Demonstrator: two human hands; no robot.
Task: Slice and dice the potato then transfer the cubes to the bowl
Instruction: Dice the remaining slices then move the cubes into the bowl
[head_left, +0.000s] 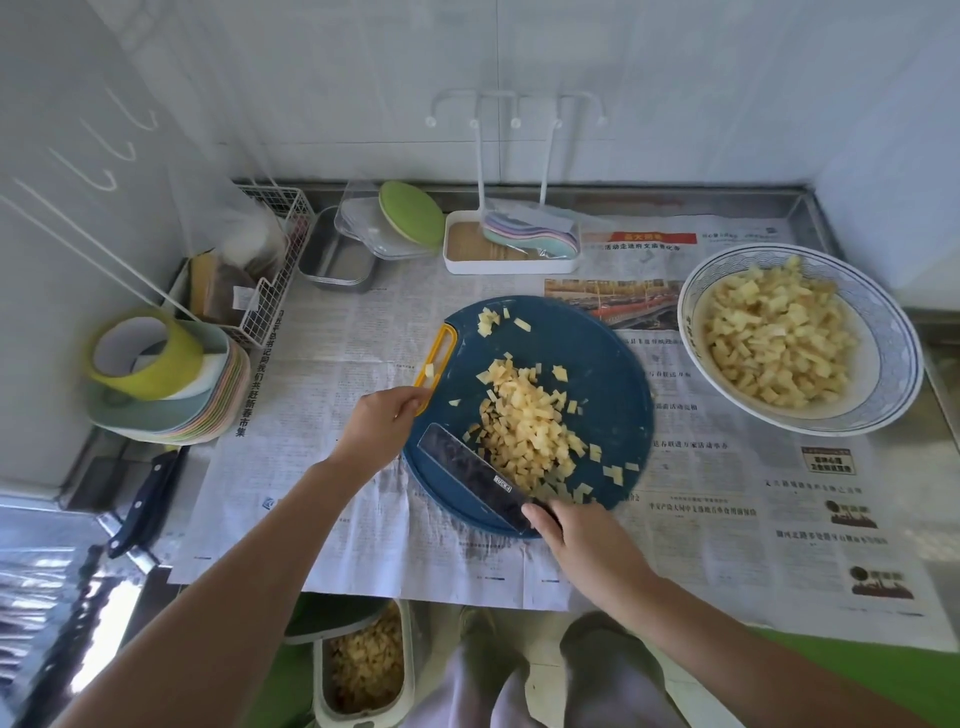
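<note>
the potato is already diced; a loose heap of potato cubes (524, 426) lies in the middle of the round blue cutting board (602, 353), with a few strays (491, 319) near its far edge and one bit on the yellow handle (441, 345); the bowl (896, 364) stands well apart to the right on the newspaper (332, 358), already holding many cubes; the left hand (382, 423) has its fingers curled round the near end of the yellow handle; the right hand (582, 540) wraps its fingers round the grip of the knife (467, 467), one finger lying forward at the heel of the blade, and the broad blade rests on the board against the near-left side of the heap; the cubes look small, light, wet and likely slippery, so pinching them singly would probably be slow; they are better scooped on the flat of the blade or swept off the board, and the board itself is stiff and best carried by its handle, kept level so that nothing slides off.
</note>
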